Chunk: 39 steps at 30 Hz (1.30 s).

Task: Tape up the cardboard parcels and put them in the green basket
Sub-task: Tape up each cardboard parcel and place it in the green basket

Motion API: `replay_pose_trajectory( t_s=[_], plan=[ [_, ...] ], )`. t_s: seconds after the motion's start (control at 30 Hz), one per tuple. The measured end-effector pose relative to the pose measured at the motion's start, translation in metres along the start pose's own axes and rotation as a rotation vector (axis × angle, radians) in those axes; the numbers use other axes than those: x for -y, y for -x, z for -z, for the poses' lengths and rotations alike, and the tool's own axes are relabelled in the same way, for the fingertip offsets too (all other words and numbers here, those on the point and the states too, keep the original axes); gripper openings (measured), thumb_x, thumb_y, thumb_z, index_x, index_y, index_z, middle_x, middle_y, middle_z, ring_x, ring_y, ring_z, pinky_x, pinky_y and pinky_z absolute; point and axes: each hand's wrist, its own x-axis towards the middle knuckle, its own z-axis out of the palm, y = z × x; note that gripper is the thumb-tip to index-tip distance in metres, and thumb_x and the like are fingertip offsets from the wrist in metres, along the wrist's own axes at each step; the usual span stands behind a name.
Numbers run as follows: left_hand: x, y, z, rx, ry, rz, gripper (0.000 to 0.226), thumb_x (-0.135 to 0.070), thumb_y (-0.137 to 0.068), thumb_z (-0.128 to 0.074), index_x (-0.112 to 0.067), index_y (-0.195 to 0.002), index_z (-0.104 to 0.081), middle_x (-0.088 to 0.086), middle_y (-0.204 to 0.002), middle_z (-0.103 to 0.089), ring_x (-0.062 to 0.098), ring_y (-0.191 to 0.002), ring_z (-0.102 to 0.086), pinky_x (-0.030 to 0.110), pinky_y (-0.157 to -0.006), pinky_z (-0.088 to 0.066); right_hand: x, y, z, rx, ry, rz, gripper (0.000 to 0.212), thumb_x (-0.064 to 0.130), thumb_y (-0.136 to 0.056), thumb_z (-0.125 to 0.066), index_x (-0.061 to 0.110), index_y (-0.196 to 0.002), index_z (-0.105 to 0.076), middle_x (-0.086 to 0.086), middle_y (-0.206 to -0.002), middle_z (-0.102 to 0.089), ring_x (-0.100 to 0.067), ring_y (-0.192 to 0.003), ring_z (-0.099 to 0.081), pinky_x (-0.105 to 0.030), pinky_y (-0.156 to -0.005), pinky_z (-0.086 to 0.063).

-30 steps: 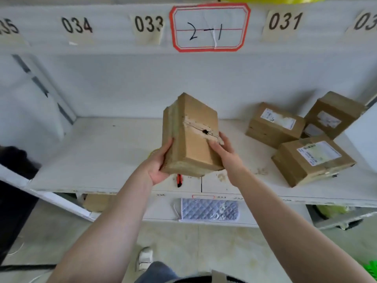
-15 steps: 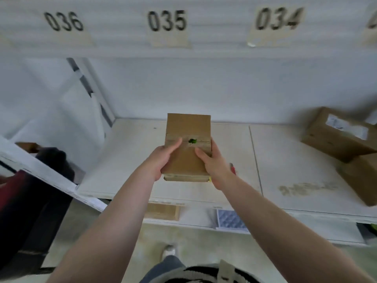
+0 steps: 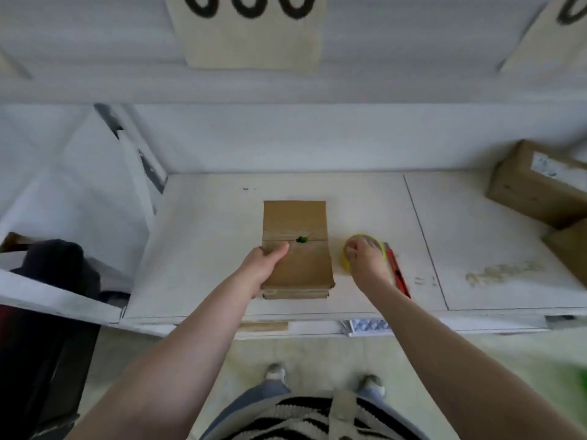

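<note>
i am looking down at the brown box (image 3: 297, 249) lying flat on the white shelf (image 3: 203, 249). the left hand (image 3: 265, 266) is holding the box by its left edge, with the thumb lying on top near the seam. the seam has a small hole with something green (image 3: 301, 239) showing through, so the box is not taped shut yet.

the right hand (image 3: 365, 258) is reaching onto the yellow tape roll (image 3: 346, 265) just beside the box. its fingers are curling over the roll, but i cannot tell if they are gripping it yet.

here is what i think could go wrong. the red cutter (image 3: 398, 274) is lying right next to the roll, touching the hand's side, so the hand could bump it or knock it off the shelf. the box is sitting near the front edge, so a hard pull on the tape could slide it off. the flaps could pop open if the left hand is letting go too soon.

more boxes (image 3: 533, 182) are waiting at the far right. i am only seeing a green blur (image 3: 579, 381) low on the right, maybe the basket.
</note>
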Motion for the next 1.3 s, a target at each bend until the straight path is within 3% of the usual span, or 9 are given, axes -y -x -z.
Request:
replay_pose_trajectory(
  t_s=[0.17, 0.37, 0.47, 0.57, 0.73, 0.8, 0.87, 1.0, 1.3],
  plan=[
    [-0.005, -0.001, -0.01, 0.024, 0.008, -0.008, 0.087, -0.065, -0.08, -0.062, -0.014, -0.147, -0.039, 0.006, -0.154, -0.039, 0.032, -0.142, -0.033, 0.054, -0.112, -0.027, -0.033, -0.003, 0.006, 0.072, 0.387, 0.189, 0.015, 0.02, -0.084, -0.064, 0.022, -0.099, -0.064, -0.004, -0.103, -0.068, -0.032, -0.1, -0.061, -0.033, -0.079, -0.042],
    [0.0, 0.0, -0.032, 0.019, 0.016, 0.003, 0.092, -0.066, -0.081, -0.061, -0.012, -0.15, -0.033, 0.007, -0.154, -0.037, 0.033, -0.141, -0.034, 0.055, -0.11, -0.029, -0.03, -0.011, 0.033, -0.161, 0.088, 0.12, 0.025, 0.018, -0.091, -0.061, 0.015, -0.115, -0.069, -0.014, -0.115, -0.067, -0.036, -0.101, -0.061, -0.038, -0.079, -0.049],
    [-0.002, 0.0, -0.037, 0.016, 0.028, 0.013, 0.09, -0.066, -0.081, -0.062, -0.01, -0.147, -0.037, 0.007, -0.148, -0.045, 0.031, -0.137, -0.041, 0.05, -0.111, -0.031, -0.026, -0.014, 0.064, -0.213, -0.084, 0.124, 0.027, 0.014, -0.091, -0.062, 0.009, -0.117, -0.067, -0.012, -0.112, -0.068, -0.03, -0.098, -0.061, -0.026, -0.073, -0.042],
    [-0.003, 0.005, -0.041, 0.024, 0.004, 0.018, 0.086, -0.066, -0.082, -0.06, -0.012, -0.146, -0.039, 0.005, -0.146, -0.048, 0.03, -0.135, -0.042, 0.047, -0.11, -0.032, -0.015, -0.008, 0.092, -0.129, -0.245, 0.224, 0.013, 0.01, -0.09, -0.063, 0.008, -0.101, -0.068, -0.007, -0.088, -0.067, -0.022, -0.081, -0.055, -0.015, -0.063, -0.037],
    [-0.007, 0.018, -0.042, -0.246, -0.29, -0.25, 0.094, -0.057, -0.089, -0.058, -0.014, -0.157, -0.009, 0.008, -0.162, -0.017, 0.028, -0.148, -0.022, 0.044, -0.118, -0.025, 0.012, 0.017, 0.105, 0.148, -0.361, 0.418, 0.009, 0.002, -0.09, -0.061, 0.009, -0.091, -0.067, -0.011, -0.083, -0.064, -0.024, -0.078, -0.057, -0.035, -0.074, -0.04],
    [-0.018, 0.027, -0.04, -0.358, -0.319, -0.544, 0.077, -0.051, -0.095, -0.052, -0.015, -0.155, -0.02, 0.005, -0.161, -0.022, 0.019, -0.148, -0.02, 0.036, -0.119, -0.022, 0.019, 0.023, 0.102, 0.21, -0.352, 0.465, 0.008, 0.001, -0.091, -0.06, 0.004, -0.094, -0.066, -0.017, -0.088, -0.065, -0.034, -0.087, -0.058, -0.04, -0.079, -0.043],
    [-0.029, 0.037, -0.038, -0.246, -0.223, -0.698, 0.057, -0.045, -0.098, -0.05, -0.019, -0.148, -0.039, -0.004, -0.148, -0.044, 0.007, -0.137, -0.037, 0.019, -0.109, -0.03, 0.023, 0.028, 0.1, 0.242, -0.362, 0.5, 0.007, -0.001, -0.091, -0.059, 0.0, -0.095, -0.065, -0.021, -0.091, -0.064, -0.037, -0.091, -0.058, -0.045, -0.083, -0.044],
    [-0.04, 0.051, -0.036, 0.039, 0.018, -0.581, 0.026, -0.031, -0.097, -0.058, -0.02, -0.12, -0.065, -0.007, -0.106, -0.069, 0.008, -0.103, -0.066, 0.025, -0.093, -0.052, 0.03, 0.034, 0.098, 0.282, -0.387, 0.525, 0.009, -0.004, -0.091, -0.058, 0.003, -0.094, -0.064, -0.02, -0.09, -0.063, -0.035, -0.09, -0.057, -0.044, -0.084, -0.043],
    [-0.043, 0.055, -0.025, 0.031, 0.322, -0.383, 0.011, 0.003, -0.083, -0.072, -0.008, -0.084, -0.07, 0.007, -0.087, -0.068, 0.013, -0.079, -0.067, 0.018, -0.07, -0.055, 0.031, 0.035, 0.091, 0.235, -0.319, 0.521, 0.009, 0.003, -0.087, -0.057, 0.01, -0.086, -0.061, -0.003, -0.079, -0.058, -0.021, -0.078, -0.053, -0.032, -0.074, -0.04]
  ],
)
